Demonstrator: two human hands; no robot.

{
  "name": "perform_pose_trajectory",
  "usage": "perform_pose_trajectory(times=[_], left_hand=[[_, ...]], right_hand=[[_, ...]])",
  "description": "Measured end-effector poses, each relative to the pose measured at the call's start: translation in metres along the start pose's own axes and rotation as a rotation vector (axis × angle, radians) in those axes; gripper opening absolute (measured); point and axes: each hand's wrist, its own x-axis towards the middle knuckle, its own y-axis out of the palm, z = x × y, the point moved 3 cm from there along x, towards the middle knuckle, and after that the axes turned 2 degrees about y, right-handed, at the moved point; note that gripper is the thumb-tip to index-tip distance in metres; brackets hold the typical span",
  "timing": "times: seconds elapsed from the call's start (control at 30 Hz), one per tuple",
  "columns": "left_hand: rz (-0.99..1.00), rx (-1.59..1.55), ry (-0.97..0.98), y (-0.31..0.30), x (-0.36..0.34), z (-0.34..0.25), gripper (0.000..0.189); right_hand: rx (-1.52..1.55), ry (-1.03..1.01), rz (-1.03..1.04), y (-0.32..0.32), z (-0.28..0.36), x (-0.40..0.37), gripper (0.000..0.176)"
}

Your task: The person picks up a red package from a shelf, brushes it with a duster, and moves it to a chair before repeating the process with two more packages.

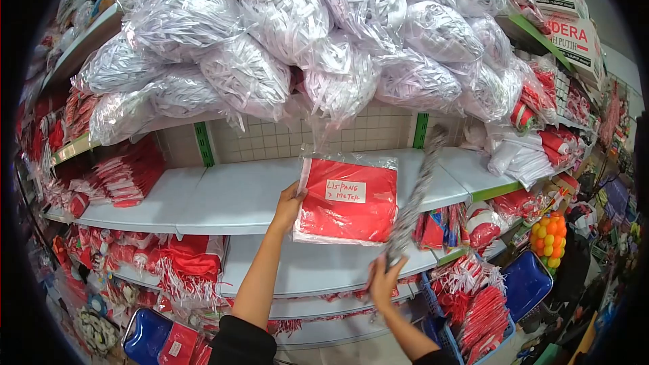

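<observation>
My left hand [289, 204] grips the left edge of a clear plastic pack of folded red and white cloth [346, 220]. A white label with red handwriting, "LISPANG 7 METER", shows through its front. The pack is upright in front of a white shelf [236, 192]. My right hand [384, 282] is closed round the lower end of a long grey, fluffy-looking duster [416, 203]. The duster slants up to the right, blurred by motion, and overlaps the pack's right edge in this view.
Clear bags of white shredded strips [277, 10] crowd the upper shelf and bulge over its edge. Stacked red packs [122, 179] lie at the shelf's left. Below right stands a blue basket [443, 334] of red and white packs. "BENDERA" boxes [571, 37] sit top right.
</observation>
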Motion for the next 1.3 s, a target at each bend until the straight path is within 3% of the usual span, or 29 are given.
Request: perform_pose_trajectory(times=[0.03,0.07,0.17,0.23,0.3,0.4,0.53,0.6,0.67,0.7,0.8,0.83,0.87,0.97,1.07,1.1,1.17,1.2,1.3], left_hand=[[0.014,-0.021,-0.008,0.0,-0.001,0.0,0.028],[0.015,-0.005,-0.011,-0.002,-0.001,0.002,0.028],[-0.001,0.027,-0.003,-0.006,0.001,0.005,0.029],[-0.044,0.02,0.018,-0.003,-0.002,0.0,0.03],[-0.019,-0.004,-0.033,-0.003,-0.002,0.0,0.031],[-0.009,-0.051,-0.071,-0.004,0.002,0.003,0.033],[0.029,-0.078,-0.065,-0.002,-0.002,0.0,0.033],[0.014,-0.033,-0.043,-0.004,0.001,0.003,0.033],[-0.016,0.021,-0.044,-0.007,0.003,0.008,0.033],[-0.01,0.03,-0.041,-0.007,0.002,0.008,0.033],[0.013,0.04,0.018,-0.008,0.004,0.009,0.036],[0.019,0.029,0.073,-0.009,0.006,0.013,0.036],[0.024,0.016,0.132,-0.009,0.008,0.015,0.037],[-0.02,0.085,0.026,-0.004,0.003,0.006,0.039],[-0.01,0.089,0.046,-0.009,0.006,0.012,0.04],[0.0,0.064,-0.023,-0.011,0.006,0.013,0.04],[0.023,0.011,-0.156,-0.014,0.007,0.015,0.04],[-0.003,0.058,-0.096,-0.01,0.005,0.008,0.041],[-0.038,0.115,0.022,-0.002,0.0,0.001,0.044]], right_hand=[[0.09,0.169,0.123,0.009,-0.007,-0.029,0.043],[0.104,0.162,0.239,0.014,-0.015,-0.046,0.041],[-0.344,-0.177,0.473,0.016,-0.028,-0.059,0.031],[-0.258,-0.324,0.279,0.017,-0.048,-0.061,0.021],[-0.015,0.091,0.268,0.011,-0.075,-0.063,0.011],[-0.004,0.17,0.265,0.004,-0.072,-0.061,0.013],[-0.237,-0.311,0.491,0.011,-0.037,-0.046,0.015],[0.035,0.244,0.459,0.008,-0.054,-0.04,0.02],[0.324,0.502,0.334,0.016,-0.027,-0.034,0.021],[0.28,0.501,0.336,0.021,-0.016,-0.033,0.022],[0.084,0.469,0.78,0.028,-0.013,-0.027,0.021],[-0.048,0.433,0.843,0.028,-0.016,-0.024,0.021],[0.002,0.465,0.791,0.027,-0.014,-0.021,0.021],[0.237,0.527,0.621,0.03,-0.013,-0.013,0.02],[0.124,0.505,0.643,0.035,-0.018,-0.014,0.021],[0.056,0.444,0.769,0.04,-0.017,-0.02,0.022],[0.031,0.471,0.832,0.043,-0.008,-0.025,0.023],[0.016,0.481,0.865,0.046,-0.001,-0.027,0.023],[0.217,0.508,0.59,0.05,-0.014,-0.016,0.023]])
